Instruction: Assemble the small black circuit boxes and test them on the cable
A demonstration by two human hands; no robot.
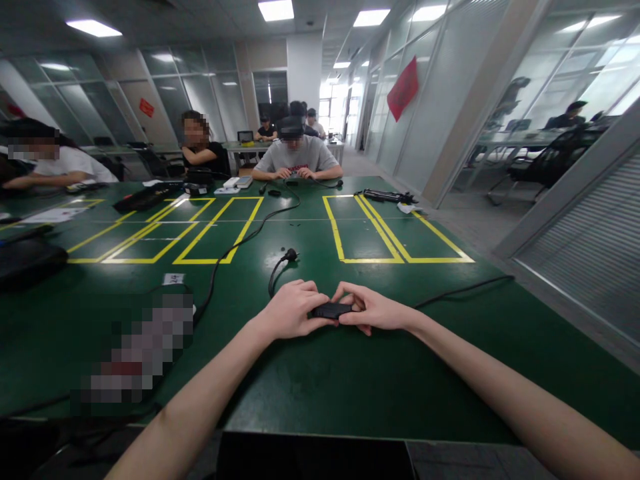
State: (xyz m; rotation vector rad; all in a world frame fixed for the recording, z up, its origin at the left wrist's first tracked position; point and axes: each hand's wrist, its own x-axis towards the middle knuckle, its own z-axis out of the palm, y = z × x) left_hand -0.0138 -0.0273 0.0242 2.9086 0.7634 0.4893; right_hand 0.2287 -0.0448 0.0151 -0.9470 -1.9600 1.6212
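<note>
Both my hands meet over the green table, holding a small black power adapter point(331, 310) between them. My left hand point(295, 310) is closed on its left end, thumb below and fingers above. At its right end, my right hand point(370, 308) pinches with bent fingers, which partly hide that end. Beyond my left hand, a short black cord rises to a black plug point(290, 255) with its prongs to the right. Past my right wrist, a thin black cable point(465, 290) runs off to the right. Whether these cords join the adapter is hidden by my hands.
Yellow tape rectangles point(343, 233) mark the table point(320, 393). A blurred-out power strip point(150, 347) lies left, its long cord point(240, 243) crossing the table. A folded black tripod point(387, 195) lies at the far right. A person point(297, 150) sits opposite; others sit left.
</note>
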